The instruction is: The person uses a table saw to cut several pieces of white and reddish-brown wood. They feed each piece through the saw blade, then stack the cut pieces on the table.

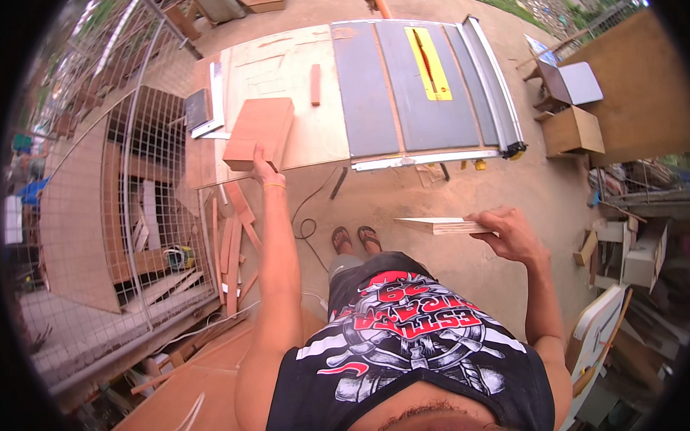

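My left arm reaches out to the wooden worktop (312, 133). There my left hand (266, 169) grips the near edge of a thick reddish-brown wooden block (260, 127), possibly a stack of boards; some of the fingers are hidden. Off to the right, in front of my body, my right hand (504, 234) pinches one end of a small plywood board (436, 227), pale on top with layered edges. The board is held roughly level, clear of the table. Beyond the block lies a narrow reddish wood strip (315, 85).
A table saw (367, 93) with a yellow insert (429, 64) and a metal fence (492, 81) adjoins the worktop. A metal square (216, 98) lies at its left end. Wire mesh fencing (124, 208) stands left, wood offcuts (232, 250) beneath, a cable (306, 228) on the floor.
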A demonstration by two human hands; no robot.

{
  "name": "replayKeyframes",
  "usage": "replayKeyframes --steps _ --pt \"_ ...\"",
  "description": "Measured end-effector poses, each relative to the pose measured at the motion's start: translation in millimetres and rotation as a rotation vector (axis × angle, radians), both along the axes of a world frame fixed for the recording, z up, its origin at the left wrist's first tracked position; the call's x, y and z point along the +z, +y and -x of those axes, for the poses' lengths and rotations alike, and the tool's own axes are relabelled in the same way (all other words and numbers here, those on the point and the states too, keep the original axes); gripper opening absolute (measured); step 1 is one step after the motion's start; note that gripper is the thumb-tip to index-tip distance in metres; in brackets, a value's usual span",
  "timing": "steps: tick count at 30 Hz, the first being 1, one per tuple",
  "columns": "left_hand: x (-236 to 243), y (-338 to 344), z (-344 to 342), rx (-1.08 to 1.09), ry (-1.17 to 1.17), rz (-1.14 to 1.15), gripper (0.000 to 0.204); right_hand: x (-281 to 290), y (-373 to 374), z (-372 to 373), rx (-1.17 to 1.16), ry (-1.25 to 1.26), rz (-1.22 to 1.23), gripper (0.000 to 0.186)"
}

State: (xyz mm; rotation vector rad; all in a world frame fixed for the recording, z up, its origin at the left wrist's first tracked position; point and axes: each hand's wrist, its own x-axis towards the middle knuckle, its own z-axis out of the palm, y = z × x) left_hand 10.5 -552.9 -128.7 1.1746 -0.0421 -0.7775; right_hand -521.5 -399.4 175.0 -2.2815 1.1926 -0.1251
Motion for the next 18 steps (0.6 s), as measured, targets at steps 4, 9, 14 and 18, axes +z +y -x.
replayKeyframes --steps 4,9,14,18 --pt "-11.2 -49.9 13.9 -0.255 0.018 -0.441 0.077 32.5 6.9 3.0 0.034 0.132 0.182 0.035" --pt "-57.7 34.1 13.6 -0.406 -0.6 -0.507 0.084 75.0 13.8 -16.3 0.066 0.246 0.263 0.027" --pt "-20.9 119.0 135.9 -1.512 -0.346 -0.405 0.069 126.2 15.0 -45.1 0.129 0.28 0.364 0.024" --pt "-39.7 106.8 192.0 -1.641 -0.148 -0.353 0.084 165.3 5.2 -50.5 0.18 0.298 0.583 0.015"
